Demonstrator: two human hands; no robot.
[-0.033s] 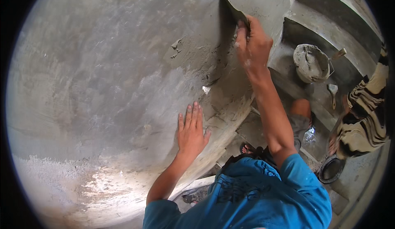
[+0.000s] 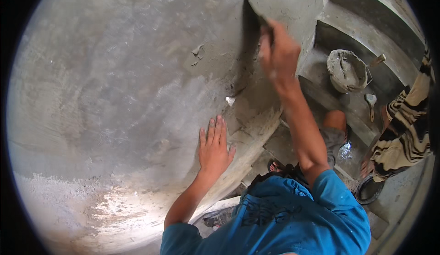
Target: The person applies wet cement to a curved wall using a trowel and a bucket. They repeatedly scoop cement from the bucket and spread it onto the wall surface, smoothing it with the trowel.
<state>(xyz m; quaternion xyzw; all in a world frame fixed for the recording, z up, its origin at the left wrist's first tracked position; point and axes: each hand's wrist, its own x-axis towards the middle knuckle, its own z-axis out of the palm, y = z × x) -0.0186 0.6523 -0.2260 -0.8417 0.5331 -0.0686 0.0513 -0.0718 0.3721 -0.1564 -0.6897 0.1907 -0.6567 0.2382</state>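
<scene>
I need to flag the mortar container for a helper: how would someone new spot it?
Start at the grey plastered wall, then go right to the concrete steps. The round mortar-caked bucket sits on a step beyond the right hand, the only deep round vessel, unlike the small trowel beside it.

The left hand (image 2: 214,147) lies flat on the grey plastered concrete wall (image 2: 114,80), near and left of the right hand (image 2: 278,55). The right hand holds a flat steel plastering trowel (image 2: 251,30) against the wall, farther up. Right of it, a round mortar-caked bucket (image 2: 347,70) sits on a concrete step (image 2: 339,103), with a small pointed trowel (image 2: 370,102) just nearer beside it.
</scene>
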